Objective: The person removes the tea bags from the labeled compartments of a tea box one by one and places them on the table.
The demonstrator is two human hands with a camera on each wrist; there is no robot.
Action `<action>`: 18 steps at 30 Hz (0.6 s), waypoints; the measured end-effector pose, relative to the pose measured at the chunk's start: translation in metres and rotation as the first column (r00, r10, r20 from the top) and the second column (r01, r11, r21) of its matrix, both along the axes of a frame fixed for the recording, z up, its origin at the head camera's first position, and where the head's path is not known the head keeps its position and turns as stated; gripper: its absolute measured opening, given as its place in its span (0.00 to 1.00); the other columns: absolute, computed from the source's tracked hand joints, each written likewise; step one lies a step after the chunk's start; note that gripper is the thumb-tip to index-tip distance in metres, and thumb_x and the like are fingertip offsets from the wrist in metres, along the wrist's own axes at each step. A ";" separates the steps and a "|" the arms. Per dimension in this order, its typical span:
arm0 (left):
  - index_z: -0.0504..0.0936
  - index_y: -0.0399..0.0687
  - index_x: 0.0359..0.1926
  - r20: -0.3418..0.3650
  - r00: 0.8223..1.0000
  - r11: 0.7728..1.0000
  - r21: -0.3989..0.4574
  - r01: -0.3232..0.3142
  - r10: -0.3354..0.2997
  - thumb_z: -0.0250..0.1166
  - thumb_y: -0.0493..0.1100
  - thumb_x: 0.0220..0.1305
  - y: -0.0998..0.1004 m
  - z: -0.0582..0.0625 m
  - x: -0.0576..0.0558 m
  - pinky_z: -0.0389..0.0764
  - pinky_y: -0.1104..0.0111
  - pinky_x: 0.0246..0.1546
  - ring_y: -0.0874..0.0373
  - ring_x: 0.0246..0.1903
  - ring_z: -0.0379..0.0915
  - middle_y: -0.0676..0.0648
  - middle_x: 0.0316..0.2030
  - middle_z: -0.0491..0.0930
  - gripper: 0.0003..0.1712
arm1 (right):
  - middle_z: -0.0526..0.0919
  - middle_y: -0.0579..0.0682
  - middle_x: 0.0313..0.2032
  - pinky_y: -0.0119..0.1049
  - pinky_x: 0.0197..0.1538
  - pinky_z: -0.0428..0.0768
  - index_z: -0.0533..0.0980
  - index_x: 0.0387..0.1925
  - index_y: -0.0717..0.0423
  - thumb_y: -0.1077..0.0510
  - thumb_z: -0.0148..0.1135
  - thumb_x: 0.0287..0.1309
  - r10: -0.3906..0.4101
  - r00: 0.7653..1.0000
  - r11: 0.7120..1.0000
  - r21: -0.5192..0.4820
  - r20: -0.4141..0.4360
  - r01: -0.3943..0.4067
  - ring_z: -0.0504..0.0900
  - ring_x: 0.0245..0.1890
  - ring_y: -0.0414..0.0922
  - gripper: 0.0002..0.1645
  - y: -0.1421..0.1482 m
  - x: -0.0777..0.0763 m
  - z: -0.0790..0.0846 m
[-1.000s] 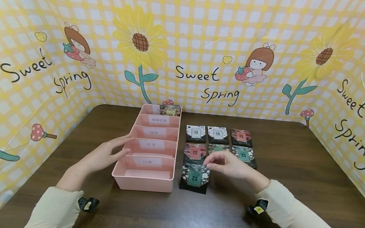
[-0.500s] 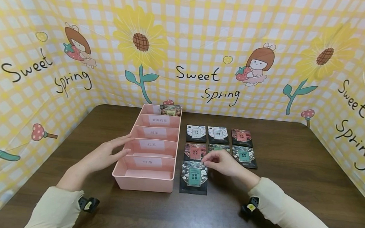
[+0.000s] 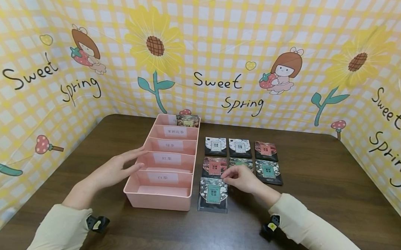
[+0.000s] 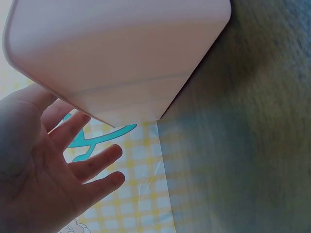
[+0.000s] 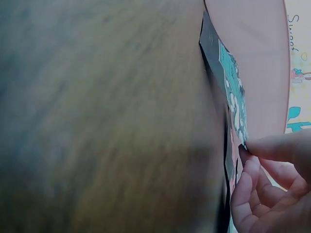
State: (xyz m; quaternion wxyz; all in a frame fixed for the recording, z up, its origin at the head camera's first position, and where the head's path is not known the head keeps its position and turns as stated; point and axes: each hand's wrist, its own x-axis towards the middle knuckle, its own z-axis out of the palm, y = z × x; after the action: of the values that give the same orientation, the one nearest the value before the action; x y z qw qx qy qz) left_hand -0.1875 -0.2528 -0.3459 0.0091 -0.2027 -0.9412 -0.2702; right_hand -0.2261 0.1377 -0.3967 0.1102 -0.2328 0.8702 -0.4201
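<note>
My right hand (image 3: 243, 179) pinches the top right corner of a black tea sachet (image 3: 213, 194) with a green label and white flowers. In the right wrist view, the sachet (image 5: 232, 80) slants up from the dark tabletop, its corner between thumb and fingers. A pink divided box (image 3: 160, 201) with white labels on its partitions stands just left of it. My left hand (image 3: 119, 169) lies at the box's left rim with fingers extended. In the left wrist view, that hand (image 4: 53, 160) has its fingers spread beside the box wall (image 4: 121, 63).
Behind the held sachet lie two rows of sachets: two white ones (image 3: 215, 146) and a red one (image 3: 266, 151), then a red (image 3: 212, 167), a green (image 3: 240, 163) and a flowered green-label one (image 3: 268, 171). Another sachet (image 3: 188, 121) stands in the box's rear compartment. A patterned cloth (image 3: 224, 47) hangs behind the table.
My right hand has shifted slightly left, the sachet staying in its pinch. The sachet has turned straighter and its front now faces up more squarely. My left hand has stayed put.
</note>
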 end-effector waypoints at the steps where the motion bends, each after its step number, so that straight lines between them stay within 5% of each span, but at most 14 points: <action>1: 0.67 0.45 0.65 0.001 1.000 1.000 -0.001 0.000 0.000 0.56 0.49 0.67 0.000 0.000 0.000 0.61 0.43 0.62 0.36 0.66 0.57 0.35 0.67 0.62 0.27 | 0.85 0.58 0.31 0.31 0.29 0.76 0.82 0.34 0.64 0.65 0.60 0.56 -0.005 1.000 1.000 0.006 0.001 0.005 0.75 0.22 0.40 0.06 0.000 0.000 0.000; 18: 0.67 0.47 0.65 0.014 1.000 1.000 0.000 -0.002 0.002 0.55 0.50 0.67 -0.001 0.001 0.001 0.61 0.43 0.63 0.37 0.66 0.57 0.35 0.67 0.62 0.28 | 0.85 0.57 0.32 0.31 0.29 0.76 0.81 0.36 0.63 0.64 0.61 0.56 -0.048 0.999 0.998 0.040 -0.022 0.049 0.77 0.25 0.37 0.07 -0.001 0.000 0.003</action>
State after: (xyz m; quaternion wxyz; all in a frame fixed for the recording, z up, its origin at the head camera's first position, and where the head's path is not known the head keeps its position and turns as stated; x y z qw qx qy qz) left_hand -0.1865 -0.2534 -0.3452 0.0028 -0.1999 -0.9414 -0.2717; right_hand -0.2263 0.1370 -0.3934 0.0956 -0.2140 0.8850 -0.4023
